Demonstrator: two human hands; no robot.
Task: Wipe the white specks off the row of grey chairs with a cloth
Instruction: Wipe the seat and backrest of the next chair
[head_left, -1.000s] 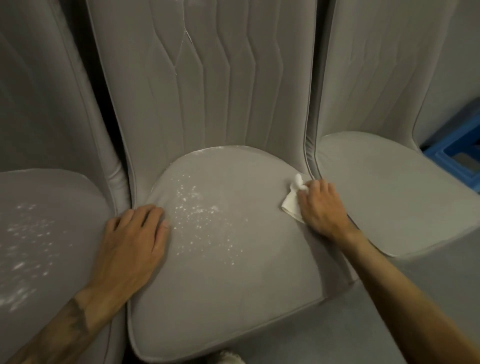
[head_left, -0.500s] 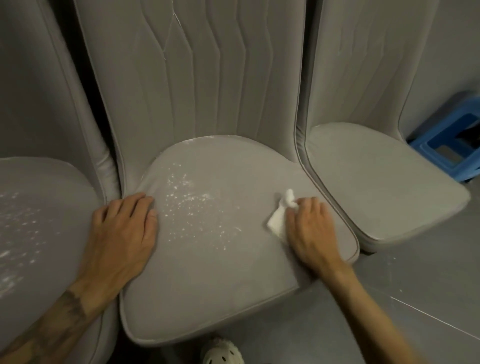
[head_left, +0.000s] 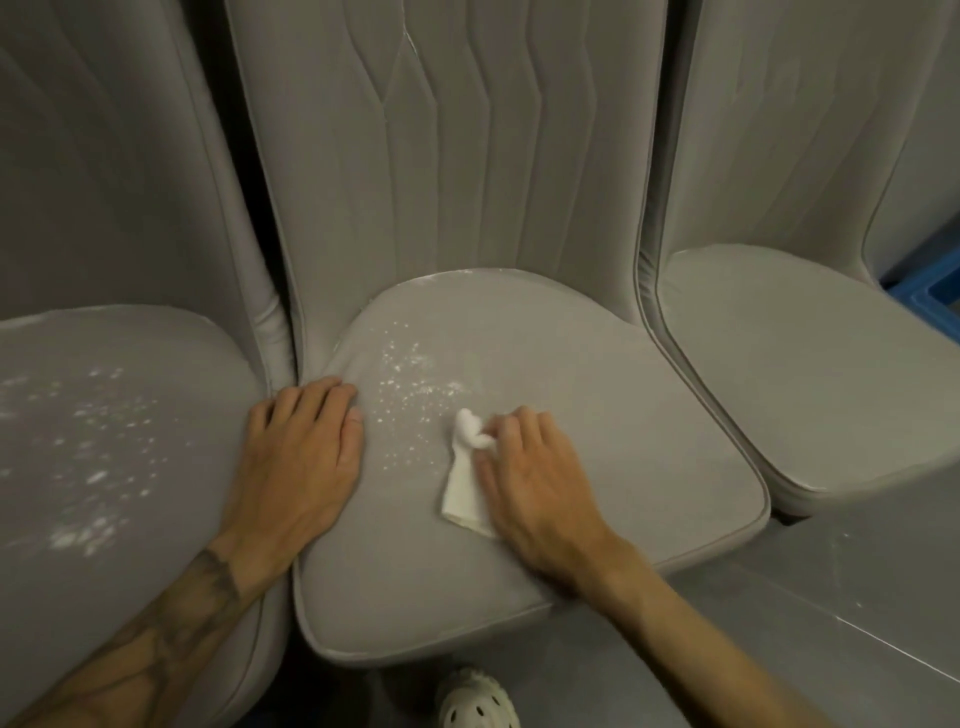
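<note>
Mid-frame, the right hand (head_left: 530, 483) is gripping the white cloth (head_left: 462, 488) just right of the specks (head_left: 410, 389) on the middle chair (head_left: 597, 519); the left hand (head_left: 301, 457) is bracing, fingers released. Sweeping leftward evenly seems best.

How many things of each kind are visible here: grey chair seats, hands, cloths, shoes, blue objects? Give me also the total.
Grey chair seats: 3 (left seat, middle seat, right seat)
Hands: 2 (left hand, right hand)
White cloth: 1
White shoe: 1
Blue object: 1
Total: 8
</note>
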